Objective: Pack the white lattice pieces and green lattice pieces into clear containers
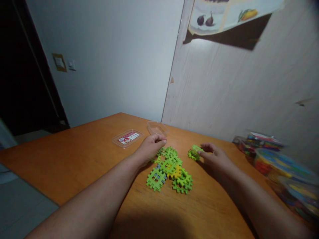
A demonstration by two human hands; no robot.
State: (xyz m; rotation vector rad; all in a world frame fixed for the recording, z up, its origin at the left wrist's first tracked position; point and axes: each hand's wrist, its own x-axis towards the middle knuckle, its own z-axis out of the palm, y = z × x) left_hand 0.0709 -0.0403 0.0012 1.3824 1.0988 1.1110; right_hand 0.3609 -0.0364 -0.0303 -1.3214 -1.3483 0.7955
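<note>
A pile of green and yellow interlocking waffle blocks (171,171) lies on the orange-brown table (82,162). My left hand (151,146) rests at the pile's far left edge, fingers curled together over the blocks there; what it holds, if anything, is hidden. My right hand (214,156) lies to the right of the pile, its fingertips pinching a small green block cluster (194,152) that sits apart from the pile.
A clear plastic lid with a red label (127,137) and a clear tub (157,127) sit beyond the pile. Clear containers of many-coloured pieces (276,159) line the table's right side. A wooden panel wall (236,83) rises behind; the table's left edge drops to floor.
</note>
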